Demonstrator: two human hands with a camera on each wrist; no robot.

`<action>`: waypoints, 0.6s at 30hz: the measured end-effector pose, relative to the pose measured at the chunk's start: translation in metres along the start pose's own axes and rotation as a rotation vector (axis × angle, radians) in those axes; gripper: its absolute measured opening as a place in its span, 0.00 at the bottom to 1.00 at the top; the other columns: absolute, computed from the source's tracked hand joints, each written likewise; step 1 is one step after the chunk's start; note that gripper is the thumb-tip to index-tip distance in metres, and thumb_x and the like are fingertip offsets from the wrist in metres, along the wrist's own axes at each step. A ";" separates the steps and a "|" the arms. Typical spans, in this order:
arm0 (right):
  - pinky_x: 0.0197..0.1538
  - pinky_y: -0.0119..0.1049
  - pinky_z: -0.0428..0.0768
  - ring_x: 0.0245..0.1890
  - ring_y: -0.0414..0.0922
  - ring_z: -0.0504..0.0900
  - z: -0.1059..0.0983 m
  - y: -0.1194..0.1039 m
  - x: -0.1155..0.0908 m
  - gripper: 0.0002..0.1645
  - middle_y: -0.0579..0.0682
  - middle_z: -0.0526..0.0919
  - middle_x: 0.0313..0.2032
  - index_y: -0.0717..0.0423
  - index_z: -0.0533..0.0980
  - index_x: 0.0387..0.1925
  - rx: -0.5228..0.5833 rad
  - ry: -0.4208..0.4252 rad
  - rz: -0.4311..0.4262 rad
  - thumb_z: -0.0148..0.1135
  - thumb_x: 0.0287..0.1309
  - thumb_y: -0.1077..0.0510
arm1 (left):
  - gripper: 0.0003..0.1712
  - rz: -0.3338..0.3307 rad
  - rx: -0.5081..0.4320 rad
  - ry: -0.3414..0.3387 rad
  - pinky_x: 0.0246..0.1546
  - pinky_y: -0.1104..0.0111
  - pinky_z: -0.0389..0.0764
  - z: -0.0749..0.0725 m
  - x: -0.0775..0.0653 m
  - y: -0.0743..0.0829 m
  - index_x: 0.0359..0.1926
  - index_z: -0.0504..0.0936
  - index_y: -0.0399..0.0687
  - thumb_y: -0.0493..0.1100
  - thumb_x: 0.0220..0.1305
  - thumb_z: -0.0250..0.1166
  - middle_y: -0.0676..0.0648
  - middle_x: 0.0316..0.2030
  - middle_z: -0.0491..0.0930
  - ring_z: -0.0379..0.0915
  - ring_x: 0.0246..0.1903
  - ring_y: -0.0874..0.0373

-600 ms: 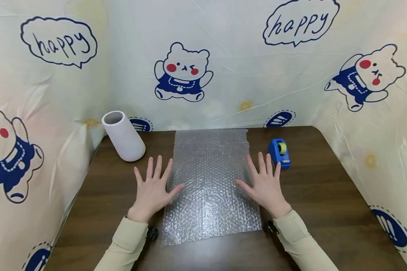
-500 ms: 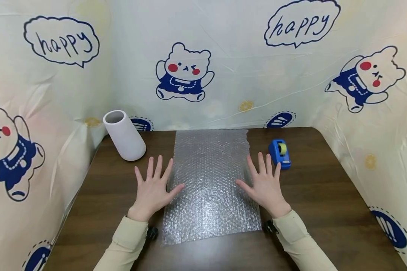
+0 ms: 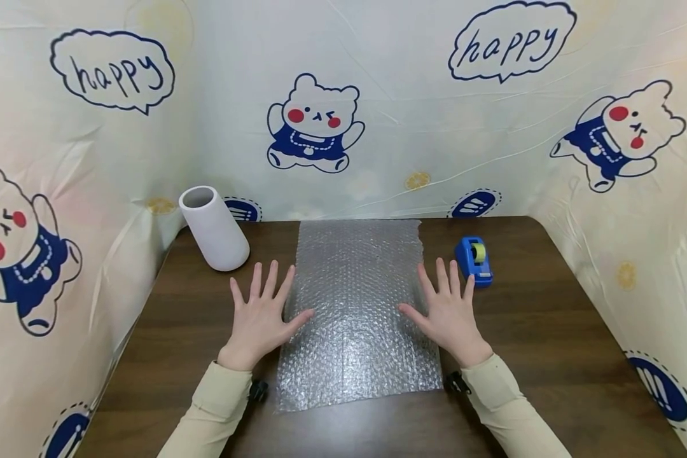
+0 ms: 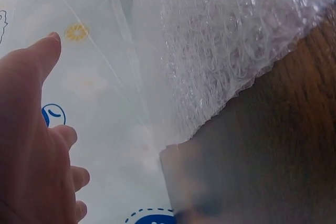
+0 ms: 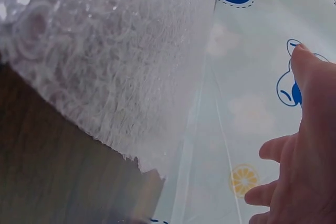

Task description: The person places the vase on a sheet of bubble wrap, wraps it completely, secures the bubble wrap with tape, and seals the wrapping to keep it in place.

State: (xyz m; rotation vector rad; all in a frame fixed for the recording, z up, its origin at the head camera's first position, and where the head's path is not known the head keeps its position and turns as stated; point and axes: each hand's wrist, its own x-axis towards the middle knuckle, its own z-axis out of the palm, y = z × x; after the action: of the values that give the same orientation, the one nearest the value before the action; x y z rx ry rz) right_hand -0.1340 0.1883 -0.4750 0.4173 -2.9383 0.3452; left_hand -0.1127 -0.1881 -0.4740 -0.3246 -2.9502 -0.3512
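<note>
A sheet of clear bubble wrap (image 3: 355, 305) lies flat in the middle of the brown table. My left hand (image 3: 260, 324) is spread at its left edge, the thumb reaching over the sheet. Mirroring it, my right hand (image 3: 449, 315) spreads its fingers at the right edge, thumb also over the wrap. Neither hand holds anything; whether they touch the sheet I cannot tell. Beyond the left fingertips stands a white vase (image 3: 216, 232). A blue tape dispenser (image 3: 474, 261) with a yellowish roll sits just past the right fingertips. Both wrist views show the bubble wrap (image 4: 226, 40) beside the hand.
The wooden table (image 3: 549, 331) extends on both sides of the wrap. A pale curtain (image 3: 389, 127) printed with cartoon bears hangs behind the table and along both sides. Each wrist carries a small black device (image 3: 257, 390).
The head view has shifted slightly, so the scene sits a little further right. Both hands stay spread in the same places, and the objects have not moved.
</note>
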 end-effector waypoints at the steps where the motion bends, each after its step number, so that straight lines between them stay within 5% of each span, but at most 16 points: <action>1: 0.71 0.79 0.39 0.79 0.72 0.42 0.000 0.000 0.000 0.57 0.71 0.51 0.79 0.53 0.58 0.81 0.006 0.005 -0.001 0.60 0.62 0.27 | 0.58 -0.001 -0.001 -0.006 0.68 0.25 0.27 0.000 0.000 0.000 0.83 0.54 0.55 0.79 0.62 0.58 0.36 0.82 0.48 0.30 0.81 0.35; 11: 0.71 0.78 0.45 0.78 0.71 0.49 -0.003 0.001 0.005 0.53 0.72 0.64 0.72 0.56 0.67 0.76 0.023 0.000 0.014 0.60 0.62 0.26 | 0.52 0.041 0.009 -0.015 0.69 0.24 0.35 -0.002 0.004 -0.002 0.79 0.65 0.53 0.73 0.62 0.64 0.32 0.76 0.61 0.44 0.79 0.31; 18: 0.65 0.73 0.65 0.65 0.70 0.69 -0.005 0.002 0.007 0.46 0.72 0.75 0.59 0.62 0.73 0.69 0.026 0.039 -0.023 0.63 0.66 0.32 | 0.37 0.043 -0.017 0.041 0.60 0.31 0.65 -0.003 0.004 -0.003 0.67 0.77 0.44 0.61 0.67 0.68 0.31 0.58 0.76 0.68 0.62 0.33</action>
State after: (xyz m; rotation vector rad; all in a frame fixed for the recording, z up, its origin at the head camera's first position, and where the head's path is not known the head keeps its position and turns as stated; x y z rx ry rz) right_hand -0.1407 0.1896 -0.4697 0.4429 -2.8920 0.3843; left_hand -0.1166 -0.1912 -0.4709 -0.3777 -2.8965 -0.3733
